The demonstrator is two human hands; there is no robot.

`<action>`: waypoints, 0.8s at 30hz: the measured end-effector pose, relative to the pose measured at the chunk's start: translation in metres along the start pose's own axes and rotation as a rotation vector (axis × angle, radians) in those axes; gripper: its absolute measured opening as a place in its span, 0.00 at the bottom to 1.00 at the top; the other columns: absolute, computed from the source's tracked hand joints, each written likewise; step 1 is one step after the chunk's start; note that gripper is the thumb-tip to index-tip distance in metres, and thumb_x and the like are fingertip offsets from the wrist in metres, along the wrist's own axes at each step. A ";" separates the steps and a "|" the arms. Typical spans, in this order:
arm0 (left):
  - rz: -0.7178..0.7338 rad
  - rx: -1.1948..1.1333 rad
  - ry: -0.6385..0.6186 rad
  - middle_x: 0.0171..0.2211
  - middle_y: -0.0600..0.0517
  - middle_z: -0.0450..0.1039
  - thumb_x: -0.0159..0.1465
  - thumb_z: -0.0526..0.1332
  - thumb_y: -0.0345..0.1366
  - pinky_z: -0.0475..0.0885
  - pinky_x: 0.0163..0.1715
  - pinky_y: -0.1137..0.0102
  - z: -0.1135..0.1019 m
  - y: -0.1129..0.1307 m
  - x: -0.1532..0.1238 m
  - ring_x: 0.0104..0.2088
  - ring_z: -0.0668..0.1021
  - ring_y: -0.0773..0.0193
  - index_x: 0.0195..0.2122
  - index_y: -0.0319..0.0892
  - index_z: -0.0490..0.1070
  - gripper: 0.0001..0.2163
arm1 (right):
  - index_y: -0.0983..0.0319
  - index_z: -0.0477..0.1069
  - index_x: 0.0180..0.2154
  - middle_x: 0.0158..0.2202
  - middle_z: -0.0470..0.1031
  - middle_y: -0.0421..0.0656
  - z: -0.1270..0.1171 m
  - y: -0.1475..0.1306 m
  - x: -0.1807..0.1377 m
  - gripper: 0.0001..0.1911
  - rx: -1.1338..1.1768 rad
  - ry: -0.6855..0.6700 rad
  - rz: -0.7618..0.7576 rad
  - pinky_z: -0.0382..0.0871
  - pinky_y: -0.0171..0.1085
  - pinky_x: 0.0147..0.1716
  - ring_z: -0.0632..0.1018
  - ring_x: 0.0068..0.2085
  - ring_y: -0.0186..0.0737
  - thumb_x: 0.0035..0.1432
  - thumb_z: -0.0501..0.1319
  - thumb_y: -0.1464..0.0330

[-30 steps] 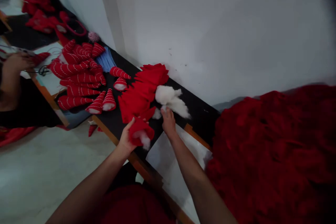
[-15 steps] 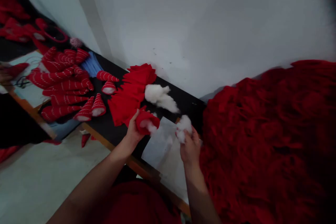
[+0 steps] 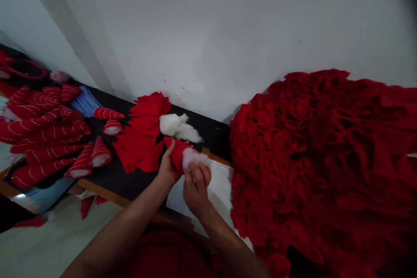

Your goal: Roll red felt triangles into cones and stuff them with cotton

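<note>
Black tabletop (image 3: 130,182), white wall (image 3: 228,30) behind, red fabric (image 3: 309,173) heaped beside the held cone (image 3: 174,154).

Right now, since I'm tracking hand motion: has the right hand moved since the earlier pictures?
Yes, the right hand has moved toward the person, from beside the white cotton pile to above the white paper sheet, next to the left hand.

Red felt cone (image 3: 176,154) tilted in left grip (image 3: 167,167); white fiber stuffing (image 3: 192,157) bulging from open end, seemingly pressed by right grip (image 3: 196,191).

Dim, even indoor light — soft shadows, slight blur on the right hand (image 3: 195,193), darkened top-right corner.
</note>
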State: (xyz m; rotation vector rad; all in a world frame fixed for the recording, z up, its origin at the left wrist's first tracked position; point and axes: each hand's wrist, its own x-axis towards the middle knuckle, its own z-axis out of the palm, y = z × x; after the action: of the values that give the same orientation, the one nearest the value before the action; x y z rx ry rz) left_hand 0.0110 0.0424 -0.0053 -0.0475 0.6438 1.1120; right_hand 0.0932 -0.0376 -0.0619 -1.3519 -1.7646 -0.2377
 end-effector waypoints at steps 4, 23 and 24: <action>0.056 -0.002 -0.047 0.34 0.49 0.75 0.57 0.57 0.38 0.71 0.39 0.64 -0.001 0.006 -0.001 0.34 0.77 0.61 0.36 0.41 0.70 0.09 | 0.54 0.62 0.52 0.48 0.66 0.48 -0.003 -0.006 0.011 0.21 0.039 -0.050 0.009 0.64 0.49 0.47 0.67 0.51 0.46 0.56 0.52 0.74; 0.037 0.057 -0.133 0.39 0.45 0.74 0.58 0.56 0.39 0.70 0.41 0.60 -0.037 0.030 -0.004 0.39 0.76 0.56 0.49 0.40 0.64 0.18 | 0.63 0.69 0.39 0.36 0.73 0.43 -0.031 0.036 0.028 0.14 0.572 0.158 0.999 0.67 0.36 0.34 0.73 0.34 0.35 0.47 0.55 0.70; -0.029 0.077 -0.166 0.41 0.44 0.73 0.57 0.55 0.40 0.69 0.41 0.59 -0.042 0.029 -0.008 0.40 0.76 0.55 0.49 0.41 0.63 0.19 | 0.64 0.68 0.39 0.34 0.73 0.43 -0.027 0.045 0.024 0.16 0.630 0.211 1.079 0.66 0.35 0.32 0.72 0.32 0.34 0.46 0.55 0.69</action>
State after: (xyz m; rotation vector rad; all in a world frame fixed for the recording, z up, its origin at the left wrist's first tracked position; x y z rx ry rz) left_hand -0.0345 0.0349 -0.0278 0.1003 0.5346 1.0503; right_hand 0.1448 -0.0204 -0.0434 -1.5054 -0.6479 0.6845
